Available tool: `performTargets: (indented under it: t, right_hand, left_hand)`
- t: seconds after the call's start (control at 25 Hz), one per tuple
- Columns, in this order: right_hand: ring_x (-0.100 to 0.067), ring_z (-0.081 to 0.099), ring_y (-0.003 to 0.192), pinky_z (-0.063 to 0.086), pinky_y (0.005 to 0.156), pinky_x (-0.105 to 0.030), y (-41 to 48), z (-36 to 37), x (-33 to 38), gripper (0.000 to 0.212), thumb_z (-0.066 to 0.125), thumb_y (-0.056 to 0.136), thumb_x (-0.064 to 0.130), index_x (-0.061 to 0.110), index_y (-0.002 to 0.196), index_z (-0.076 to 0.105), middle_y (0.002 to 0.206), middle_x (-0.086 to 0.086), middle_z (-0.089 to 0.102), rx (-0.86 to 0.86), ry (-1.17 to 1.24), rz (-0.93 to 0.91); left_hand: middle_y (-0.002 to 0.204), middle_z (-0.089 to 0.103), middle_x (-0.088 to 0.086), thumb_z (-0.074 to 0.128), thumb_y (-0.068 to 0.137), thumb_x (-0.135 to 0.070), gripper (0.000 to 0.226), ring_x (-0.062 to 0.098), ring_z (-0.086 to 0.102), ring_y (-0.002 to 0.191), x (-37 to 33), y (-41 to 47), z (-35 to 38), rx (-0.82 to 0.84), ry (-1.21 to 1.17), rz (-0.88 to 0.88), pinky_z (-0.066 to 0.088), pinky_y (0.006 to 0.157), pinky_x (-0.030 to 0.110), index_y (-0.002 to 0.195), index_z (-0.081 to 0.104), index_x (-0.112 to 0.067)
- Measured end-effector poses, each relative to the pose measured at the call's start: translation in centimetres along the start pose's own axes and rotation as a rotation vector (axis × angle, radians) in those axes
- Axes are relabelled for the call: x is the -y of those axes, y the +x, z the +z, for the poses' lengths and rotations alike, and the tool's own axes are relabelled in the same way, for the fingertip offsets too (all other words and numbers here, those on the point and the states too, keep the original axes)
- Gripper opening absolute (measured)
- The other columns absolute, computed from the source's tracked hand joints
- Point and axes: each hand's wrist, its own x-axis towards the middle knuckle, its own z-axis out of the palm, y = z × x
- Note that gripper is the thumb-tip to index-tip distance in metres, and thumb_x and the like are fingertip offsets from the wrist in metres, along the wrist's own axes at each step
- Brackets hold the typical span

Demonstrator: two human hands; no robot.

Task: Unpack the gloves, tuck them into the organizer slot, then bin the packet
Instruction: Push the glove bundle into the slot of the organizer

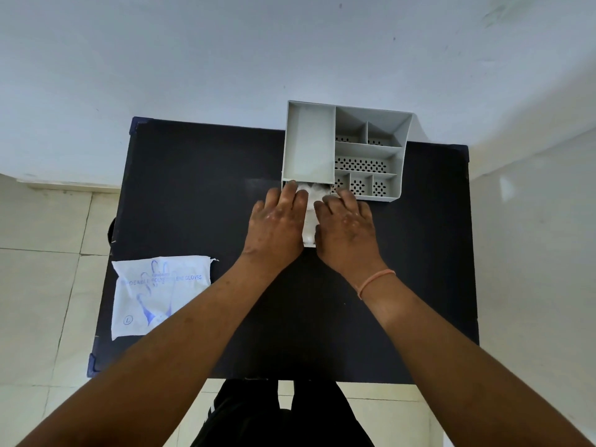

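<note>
Pressing flat on the white gloves, the left hand and right hand lie palm-down with fingers spread, side by side at the table's centre. The gloves' far end enters the low front slot of the grey organizer at twelve o'clock. The empty packet lies at eight o'clock.
</note>
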Motion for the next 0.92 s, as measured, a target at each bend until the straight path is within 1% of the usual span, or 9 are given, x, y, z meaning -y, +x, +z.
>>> performTargets:
  t: [0.12,0.24,0.36,0.44,0.48,0.56,0.68,0.8,0.92]
  right_hand:
    - [-0.033,0.021,0.160,0.022,0.123,-0.066,0.9,0.9,-0.4,0.053,0.062,0.092,0.031,0.016,0.143,0.061,0.157,-0.004,0.051,0.227,-0.060,-0.049]
    - [-0.032,0.022,0.159,0.017,0.124,-0.067,1.8,0.8,-0.2,0.056,0.059,0.095,0.035,0.017,0.148,0.056,0.161,-0.004,0.047,0.308,-0.070,-0.045]
    - [-0.032,0.048,0.140,0.037,0.116,-0.058,1.8,-0.4,0.1,0.041,0.058,0.092,0.026,0.017,0.131,0.069,0.142,-0.005,0.064,0.222,-0.021,0.017]
    - [-0.032,0.063,0.115,0.052,0.093,-0.048,1.2,-1.1,-0.1,0.031,0.057,0.087,0.018,0.013,0.112,0.074,0.117,-0.008,0.072,0.023,0.024,0.061]
    - [-0.032,0.065,0.108,0.054,0.085,-0.046,1.0,-1.2,-0.1,0.031,0.058,0.086,0.016,0.012,0.112,0.074,0.115,-0.008,0.072,-0.041,0.047,0.073]
    - [-0.033,0.070,0.107,0.058,0.079,-0.043,1.0,-1.1,-0.2,0.044,0.058,0.089,0.014,0.014,0.133,0.065,0.133,-0.007,0.067,-0.022,0.068,0.050]
    - [-0.039,0.071,0.110,0.058,0.078,-0.045,2.3,-0.5,0.0,0.064,0.053,0.100,0.018,0.024,0.161,0.034,0.166,-0.010,0.038,0.222,-0.035,-0.045]
    - [-0.042,0.069,0.114,0.057,0.082,-0.048,3.4,-0.2,-0.3,0.057,0.049,0.106,0.027,0.030,0.160,0.034,0.163,-0.014,0.038,0.300,-0.100,-0.119]
    - [-0.040,0.069,0.112,0.059,0.082,-0.048,3.4,-1.5,-0.6,0.054,0.059,0.096,0.016,0.025,0.148,0.050,0.149,-0.009,0.053,0.232,-0.015,-0.076]
  left_hand:
    - [0.162,0.045,0.009,0.069,0.087,-0.020,0.067,0.033,0.062,0.123,0.3,0.6,0.5,0.187,0.099,0.016,0.056,0.091,0.045,0.151,0.050,-0.013]
    - [0.170,0.036,0.007,0.068,0.091,-0.024,0.073,0.032,0.070,0.114,0.6,1.2,0.6,0.267,0.111,0.009,0.058,0.085,0.044,0.159,0.044,-0.013]
    - [0.164,0.047,0.004,0.064,0.094,-0.019,0.052,0.032,0.073,0.111,0.5,1.2,-0.4,0.248,0.056,-0.015,0.054,0.074,0.040,0.145,0.060,-0.015]
    - [0.152,0.059,0.002,0.061,0.096,-0.015,0.034,0.032,0.076,0.101,0.7,0.9,-0.9,0.160,0.028,-0.023,0.049,0.065,0.036,0.128,0.071,-0.016]
    - [0.148,0.062,0.003,0.060,0.098,-0.017,0.031,0.033,0.077,0.097,0.8,0.7,-0.9,0.127,0.019,-0.021,0.051,0.064,0.037,0.127,0.071,-0.017]
    - [0.154,0.057,0.006,0.058,0.104,-0.029,0.036,0.036,0.077,0.101,0.8,0.4,-0.4,0.128,0.008,0.009,0.059,0.070,0.043,0.139,0.066,-0.024]
    - [0.170,0.038,0.008,0.054,0.106,-0.044,0.047,0.037,0.071,0.118,0.5,0.5,0.4,0.241,0.024,0.027,0.059,0.087,0.047,0.152,0.056,-0.032]
    - [0.175,0.029,0.007,0.052,0.106,-0.047,0.052,0.039,0.066,0.127,0.7,0.8,0.6,0.271,-0.003,0.021,0.057,0.095,0.049,0.156,0.051,-0.032]
    - [0.178,0.022,0.007,0.048,0.106,-0.056,0.060,0.041,0.061,0.134,1.0,0.6,-0.1,0.307,-0.047,0.020,0.056,0.099,0.051,0.160,0.046,-0.030]
